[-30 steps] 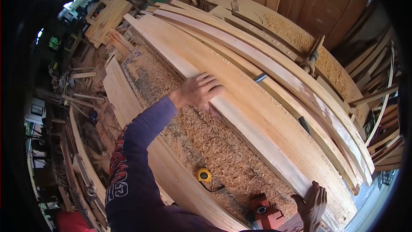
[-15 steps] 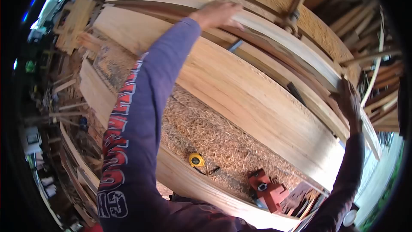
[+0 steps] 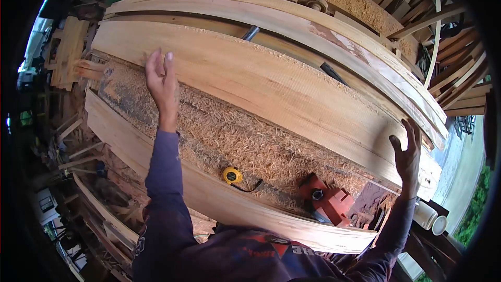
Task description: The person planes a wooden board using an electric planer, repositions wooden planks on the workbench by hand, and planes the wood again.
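A wide pale wooden plank (image 3: 271,86) lies across the bench, wood shavings along its far edge. My left hand (image 3: 163,83) is raised near the plank's close edge toward its left end, fingers apart and holding nothing. Near the plank's right end is my right hand (image 3: 408,159), also with fingers spread and nothing in it; I cannot tell whether it touches the wood. Behind the plank, a board with reddish-brown patches (image 3: 344,47) lies among other long boards. A yellow tape measure (image 3: 232,175) and a red power tool (image 3: 326,199) rest on the shavings closer to me.
Wood shavings (image 3: 250,138) cover the surface between the plank and a long front board (image 3: 209,190). A dark blue bar end (image 3: 251,33) juts out behind the plank. Stacked lumber (image 3: 464,73) stands at the right, beside white containers (image 3: 432,218) lower down.
Both hands have come off the far board and moved back toward me, the left one also leftward. That board now lies flatter, with its patched face showing.
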{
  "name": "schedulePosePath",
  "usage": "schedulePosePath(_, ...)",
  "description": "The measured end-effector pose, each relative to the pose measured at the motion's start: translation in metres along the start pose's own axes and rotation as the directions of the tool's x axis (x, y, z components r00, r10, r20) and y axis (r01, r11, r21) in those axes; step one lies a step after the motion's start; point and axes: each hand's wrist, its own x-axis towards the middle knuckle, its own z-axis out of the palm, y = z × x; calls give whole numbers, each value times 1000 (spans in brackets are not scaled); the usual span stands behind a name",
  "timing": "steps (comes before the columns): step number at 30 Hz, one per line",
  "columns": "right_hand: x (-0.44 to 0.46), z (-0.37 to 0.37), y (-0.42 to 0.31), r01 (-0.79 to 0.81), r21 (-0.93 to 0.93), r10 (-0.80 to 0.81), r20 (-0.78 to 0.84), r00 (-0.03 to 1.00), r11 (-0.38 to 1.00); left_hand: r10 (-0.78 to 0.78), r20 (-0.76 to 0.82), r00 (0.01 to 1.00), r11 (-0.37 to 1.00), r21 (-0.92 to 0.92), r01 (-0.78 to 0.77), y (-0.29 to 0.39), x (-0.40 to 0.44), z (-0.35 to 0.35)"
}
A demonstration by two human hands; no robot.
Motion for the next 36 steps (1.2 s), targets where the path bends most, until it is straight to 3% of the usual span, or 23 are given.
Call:
schedulePosePath(2,-48,-1,1,-157,-94,139,-171,975,983,-244,-32,969,966,-94,240,-4,-37,-28)
schedulePosePath(4,-91,3,28,-450,-157,372,-365,854,879,-452,125,883,868,-167,468,0,-59,-37)
schedulePosePath(6,-132,17,110,-765,-101,683,-388,619,636,-630,388,673,677,-150,720,10,-55,-33)
schedulePosePath(7,-150,24,166,-879,-123,836,-272,477,461,-670,396,628,631,-143,763,7,-52,-24)
schedulePosePath(8,-149,15,159,-931,-73,866,-347,359,357,-707,406,579,581,-133,803,3,-51,-15)
schedulePosePath(11,-177,4,278,-826,-169,794,-228,564,538,-718,392,575,562,-160,811,4,-49,-11)
schedulePosePath(13,-173,-4,286,-882,-103,856,-210,472,460,-698,419,581,553,-200,809,2,-59,-23)
schedulePosePath(14,-180,-10,281,-778,175,797,-107,594,603,-677,461,574,540,-219,813,8,-64,-30)
schedulePosePath(16,-182,-29,259,-917,-160,878,-270,396,364,-661,470,585,556,-215,803,20,-78,-51)
schedulePosePath(19,-200,-38,292,-874,-101,837,-255,484,474,-590,501,634,627,-211,750,33,-117,-92)
schedulePosePath(23,-211,-44,324,-764,-46,754,-131,644,644,-639,463,614,616,-170,769,22,-199,-145)
schedulePosePath(25,-218,-36,334,-757,-106,740,-160,653,645,-739,460,492,494,-127,860,17,-238,-150)
schedulePosePath(28,-232,-30,340,-770,-137,735,-234,636,623,-723,534,439,464,-96,881,27,-262,-130)
schedulePosePath(29,-237,-27,342,-780,-73,741,-266,616,622,-688,568,453,480,-113,870,28,-261,-115)
schedulePosePath(30,-239,-41,315,-795,-18,779,-188,599,607,-654,618,437,487,-99,868,29,-257,-98)
schedulePosePath(33,-256,-52,281,-715,188,740,-179,649,673,-564,673,479,423,-262,867,42,-231,-41)
schedulePosePath(34,-263,-44,286,-690,215,722,-196,663,692,-542,720,434,359,-269,894,32,-217,-23)
schedulePosePath(36,-273,-55,236,-745,105,750,-180,637,658,-636,640,431,223,-382,897,35,-190,7)
